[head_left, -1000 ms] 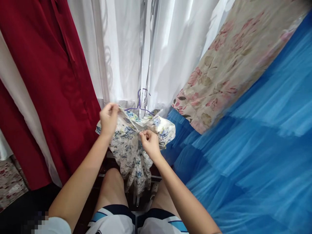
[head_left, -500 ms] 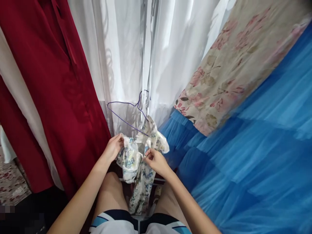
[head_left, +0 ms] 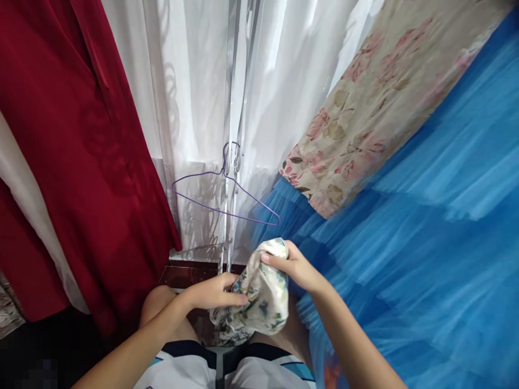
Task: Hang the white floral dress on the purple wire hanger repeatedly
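A white garment (head_left: 270, 305) with a blue and yellow floral print is bunched up above my lap. My right hand (head_left: 294, 267) grips its upper edge, thumb on the near side and fingers behind. Lower on the left, my left hand (head_left: 219, 292) pinches the cloth between thumb and fingers, and some fingertips are hidden by the fabric. Beyond the garment, a bare purple wire hanger (head_left: 227, 212) hangs by its hook from a white metal rack post (head_left: 237, 97), apart from both hands.
A long red garment (head_left: 93, 178) hangs on the left. To the right hang a beige floral cloth (head_left: 344, 124) and a blue tulle skirt (head_left: 417, 232) reaching close to my right arm. White curtains (head_left: 198, 81) cover the back.
The floral garment has come off the purple hanger and is lower and bunched. My right hand moved right to its top edge; my left hand moved down and right.
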`<state>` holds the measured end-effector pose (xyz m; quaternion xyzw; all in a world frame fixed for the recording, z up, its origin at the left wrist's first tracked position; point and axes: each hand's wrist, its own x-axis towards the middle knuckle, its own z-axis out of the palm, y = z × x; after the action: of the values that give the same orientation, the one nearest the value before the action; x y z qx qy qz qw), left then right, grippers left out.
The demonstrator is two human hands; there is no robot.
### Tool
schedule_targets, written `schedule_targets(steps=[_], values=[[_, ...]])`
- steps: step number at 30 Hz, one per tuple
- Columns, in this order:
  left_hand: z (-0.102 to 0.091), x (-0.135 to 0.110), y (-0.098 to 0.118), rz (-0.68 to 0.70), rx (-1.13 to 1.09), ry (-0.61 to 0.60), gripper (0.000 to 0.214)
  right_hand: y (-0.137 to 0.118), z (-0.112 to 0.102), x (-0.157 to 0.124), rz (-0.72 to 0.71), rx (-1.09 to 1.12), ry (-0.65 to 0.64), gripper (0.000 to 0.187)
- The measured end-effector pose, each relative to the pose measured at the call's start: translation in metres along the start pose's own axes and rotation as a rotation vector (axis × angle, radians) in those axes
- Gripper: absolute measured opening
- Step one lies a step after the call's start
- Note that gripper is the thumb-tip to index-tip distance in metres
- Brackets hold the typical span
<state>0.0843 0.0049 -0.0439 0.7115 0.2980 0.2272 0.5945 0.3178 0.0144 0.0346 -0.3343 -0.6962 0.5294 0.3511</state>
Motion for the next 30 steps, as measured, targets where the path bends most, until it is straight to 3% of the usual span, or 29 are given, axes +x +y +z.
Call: schedule_targets(steps=[2, 5, 8, 10, 12, 15, 20, 25, 30], values=[[0.001, -0.006, -0.006, 0.000, 0.044, 0.076, 0.040, -0.010, -0.025, -0.002, -0.027, -0.112, 0.021, 0.029], [-0.019, -0.015, 0.000, 0.096, 0.180, 0.305, 0.035, -0.020, -0.065, 0.011, -0.116, -0.257, 0.150, 0.026], [-0.050, -0.027, 0.012, 0.133, 0.399, 0.507, 0.027, -0.028, -0.097, 0.048, -0.284, -0.224, 0.403, 0.023], [-0.068, -0.038, 0.019, 0.142, 0.456, 0.580, 0.029, -0.032, -0.106, 0.081, -0.352, -0.169, 0.451, 0.021], [-0.084, -0.051, 0.024, 0.152, 0.446, 0.635, 0.034, -0.033, -0.102, 0.114, -0.309, -0.108, 0.392, 0.021], [-0.107, -0.071, 0.026, 0.162, 0.451, 0.741, 0.036, -0.029, -0.081, 0.151, -0.215, -0.021, 0.303, 0.025], [-0.159, -0.088, 0.018, 0.125, 0.686, 0.858, 0.026, -0.029, -0.055, 0.159, -0.160, 0.068, 0.204, 0.028], [-0.217, -0.069, 0.014, 0.162, 0.588, 0.841, 0.009, -0.046, -0.055, 0.150, -0.123, 0.063, 0.116, 0.027], [-0.262, -0.029, 0.050, 0.231, 0.521, 0.986, 0.013, -0.054, -0.052, 0.147, -0.126, 0.057, 0.126, 0.020]])
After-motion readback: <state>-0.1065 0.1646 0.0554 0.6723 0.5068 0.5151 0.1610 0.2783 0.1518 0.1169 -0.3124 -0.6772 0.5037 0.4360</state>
